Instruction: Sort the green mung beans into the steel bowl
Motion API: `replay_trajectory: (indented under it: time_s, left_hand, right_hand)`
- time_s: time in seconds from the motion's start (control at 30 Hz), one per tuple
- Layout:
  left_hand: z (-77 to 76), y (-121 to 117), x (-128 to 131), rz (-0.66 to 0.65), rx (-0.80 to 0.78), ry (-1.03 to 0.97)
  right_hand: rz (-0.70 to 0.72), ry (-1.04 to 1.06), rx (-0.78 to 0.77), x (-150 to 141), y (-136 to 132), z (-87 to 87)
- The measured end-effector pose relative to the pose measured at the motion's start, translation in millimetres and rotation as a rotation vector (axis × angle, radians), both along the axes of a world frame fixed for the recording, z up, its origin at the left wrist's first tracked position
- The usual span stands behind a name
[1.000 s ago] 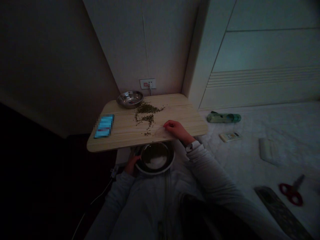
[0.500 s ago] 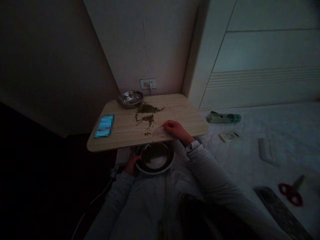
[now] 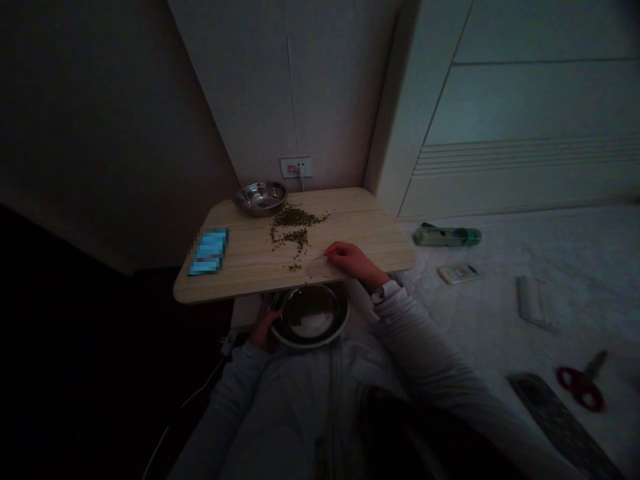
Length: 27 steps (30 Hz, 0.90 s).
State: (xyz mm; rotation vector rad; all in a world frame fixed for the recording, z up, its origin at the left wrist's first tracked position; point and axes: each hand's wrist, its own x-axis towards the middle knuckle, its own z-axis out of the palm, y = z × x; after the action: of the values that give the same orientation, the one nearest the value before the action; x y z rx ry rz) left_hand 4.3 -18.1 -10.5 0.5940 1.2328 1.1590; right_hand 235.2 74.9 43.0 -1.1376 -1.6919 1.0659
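My right hand (image 3: 350, 260) is closed just above the front right of a small wooden table (image 3: 240, 270). Its fingers pinch a thin clear piece (image 3: 316, 268), perhaps plastic, whose outline is faint. Small green beans (image 3: 295, 217) lie loose to the left of and beyond that hand, with a few strays close to the table's front edge. Below this edge, my left hand (image 3: 263, 332) grips the left rim of a metal bowl (image 3: 309, 345) over my lap. Dark contents cover part of the bowl's bottom; the dim light hides what they are.
A second steel bowl (image 3: 261, 200) stands at the back left, and a phone (image 3: 209, 252) with a blurred screen lies at the left. On the white bedding are a green bottle (image 3: 447, 236), another phone (image 3: 460, 273), a white packet (image 3: 537, 302), red scissors (image 3: 583, 383) and a dark patterned strip (image 3: 560, 420).
My right hand has shifted very slightly left with the clear piece in its fingers. One or two beans now lie nearer the front edge. My left hand and the bowl stay in place.
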Motion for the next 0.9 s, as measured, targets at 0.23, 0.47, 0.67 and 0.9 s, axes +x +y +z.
replay_trajectory:
  time_s: [0.23,0.47,0.67,0.9]
  left_hand:
    - [-2.9,1.2,-1.4,-0.022,0.008,0.071]
    - [-7.3,-4.8,-12.3,-0.066,0.136,0.204]
    - [-13.5,-0.6,-13.0,-0.102,0.111,0.181]
    - [-10.8,1.2,-6.0,-0.094,0.016,0.107]
  right_hand:
    - [0.019,0.01,-0.014,-1.8,-1.6,1.9]
    - [0.07,-0.022,-0.073,-3.9,-5.4,8.1]
    - [0.13,-0.035,-0.056,-3.0,-3.6,3.3]
    - [0.185,-0.027,-0.066,-2.9,-5.3,5.4]
